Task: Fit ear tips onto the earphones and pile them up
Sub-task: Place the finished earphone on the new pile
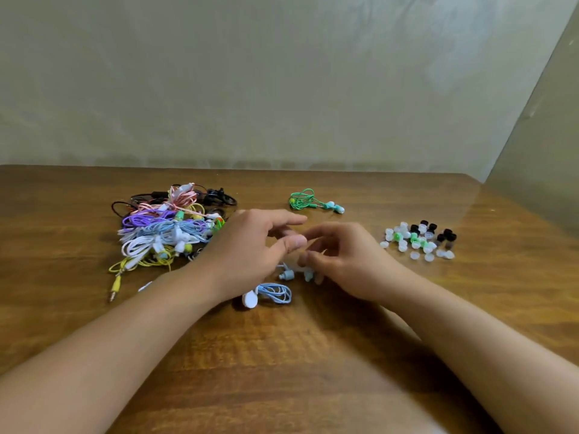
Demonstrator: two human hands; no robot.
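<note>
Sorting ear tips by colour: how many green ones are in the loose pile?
3 green ear tips show, all mid-pile among the clear ones, left of the black ones; others may be hidden.

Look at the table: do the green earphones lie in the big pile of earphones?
No, the green earphones lie apart, right of the pile.

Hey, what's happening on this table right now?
A person is working on a light blue wired earphone set at the middle of the wooden table. The right hand pinches one earbud; the left hand hovers close beside it. Tangled colourful earphones lie left, loose silicone ear tips right, a green earphone set behind.
</note>
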